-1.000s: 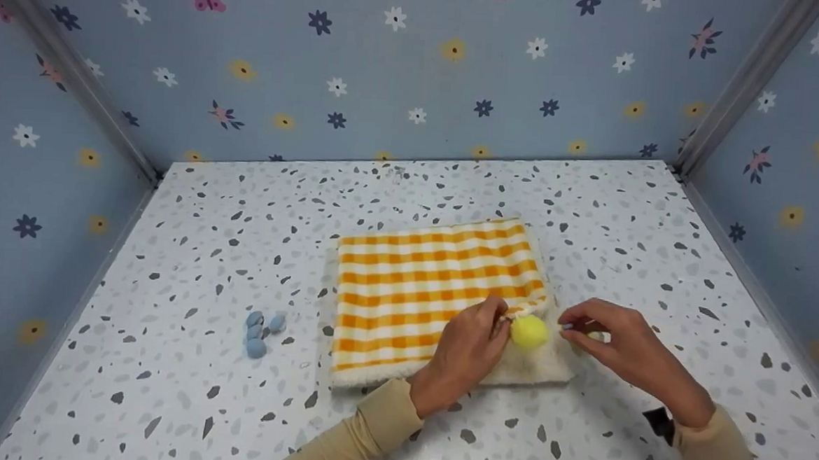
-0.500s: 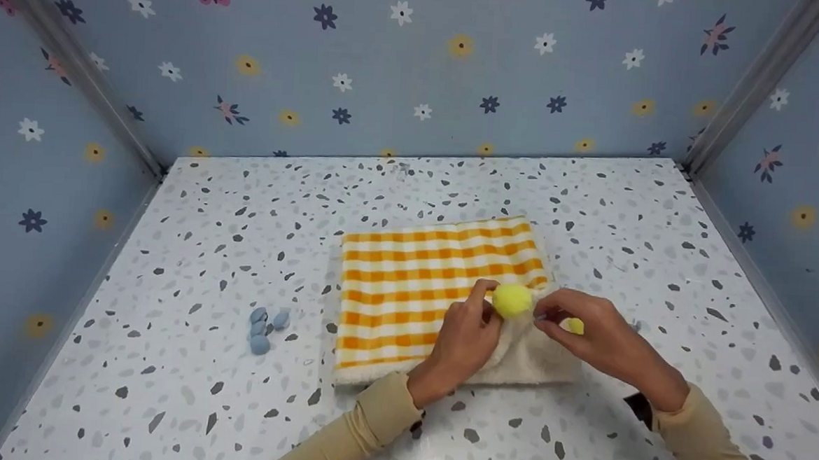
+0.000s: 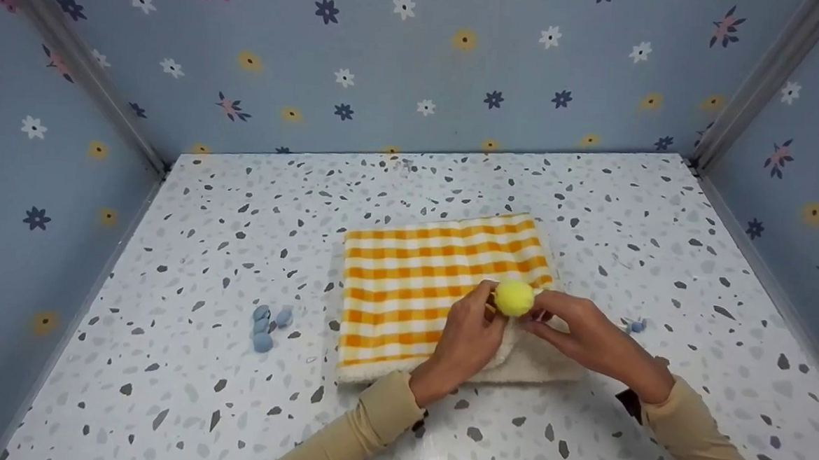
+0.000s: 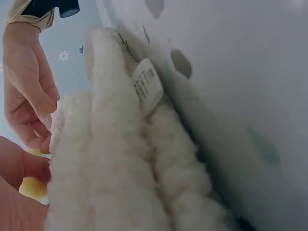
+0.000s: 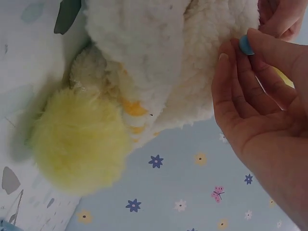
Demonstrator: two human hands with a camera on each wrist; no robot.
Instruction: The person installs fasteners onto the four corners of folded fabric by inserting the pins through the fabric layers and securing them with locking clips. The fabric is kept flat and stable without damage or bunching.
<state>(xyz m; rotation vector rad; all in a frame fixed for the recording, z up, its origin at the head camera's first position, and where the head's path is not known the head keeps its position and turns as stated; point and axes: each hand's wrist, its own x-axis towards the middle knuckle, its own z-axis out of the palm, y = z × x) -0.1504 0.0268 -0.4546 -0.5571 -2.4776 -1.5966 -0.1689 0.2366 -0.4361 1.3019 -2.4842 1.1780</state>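
A folded blanket [image 3: 435, 273], orange-and-white checked on top and cream fleece beneath, lies on the table. My left hand [image 3: 463, 341] grips its near right part, lifted a little. A fluffy yellow pompom [image 3: 514, 298] shows at my left fingertips, close to the right hand. My right hand [image 3: 583, 334] meets the left there; in the right wrist view its thumb and finger pinch a small round blue piece [image 5: 246, 44] against the fleece. Another yellow pompom [image 5: 79, 142] hangs from a corner near that camera. The left wrist view shows fleece layers and a white label [image 4: 147, 86].
Several small blue pieces [image 3: 262, 329] lie left of the blanket on the speckled table [image 3: 190, 260]. More small blue bits [image 3: 634, 326] lie beyond the right wrist. Flower-patterned panels [image 3: 390, 68] stand at the back and both sides.
My left hand has raised the blanket's near right part and its pompom. The right hand has moved left until it meets the left hand. Blue bits have come into sight at right.
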